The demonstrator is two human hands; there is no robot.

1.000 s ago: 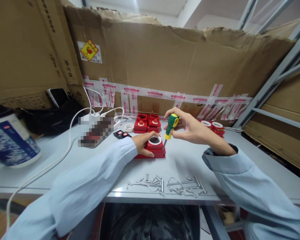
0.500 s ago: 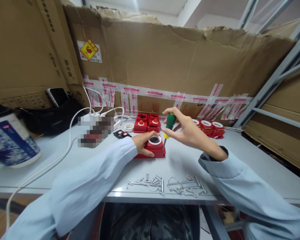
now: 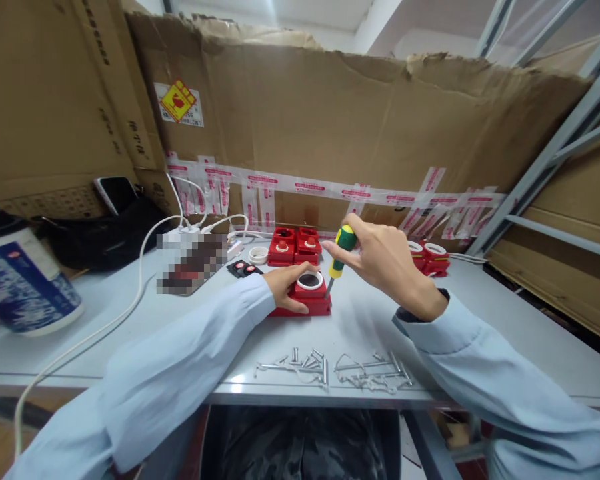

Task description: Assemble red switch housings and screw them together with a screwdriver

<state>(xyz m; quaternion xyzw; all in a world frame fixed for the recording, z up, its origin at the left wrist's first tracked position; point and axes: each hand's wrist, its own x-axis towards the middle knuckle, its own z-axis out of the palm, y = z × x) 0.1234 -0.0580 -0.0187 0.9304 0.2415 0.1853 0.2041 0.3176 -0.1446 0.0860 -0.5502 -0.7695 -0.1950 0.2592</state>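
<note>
My right hand (image 3: 380, 257) is closed round the green and yellow handle of a screwdriver (image 3: 343, 247), which leans with its tip at the right front corner of a red block (image 3: 310, 306). On top of that block is a white ring (image 3: 310, 281) around a dark round opening. My left hand (image 3: 289, 288) grips the block from its left side, thumb along the front and fingers over the top. Nearer the table's front edge lie two loose groups of metal parts: screws (image 3: 307, 363) with longer rods on the left, and more rods and thin pieces (image 3: 373, 373) on the right.
Red blocks (image 3: 294, 247) stand at the back, beside a loose white ring (image 3: 258, 255) and a black piece (image 3: 243, 269) with round spots. More red ringed blocks (image 3: 435, 259) sit back right. A large cup (image 3: 25, 280), a white cable (image 3: 130, 300) and a black bag (image 3: 105, 230) occupy the left.
My right hand has shifted slightly right and its fingers have changed position on the screwdriver handle. The screwdriver tilts a little more to the right. My left hand and the block stay put.
</note>
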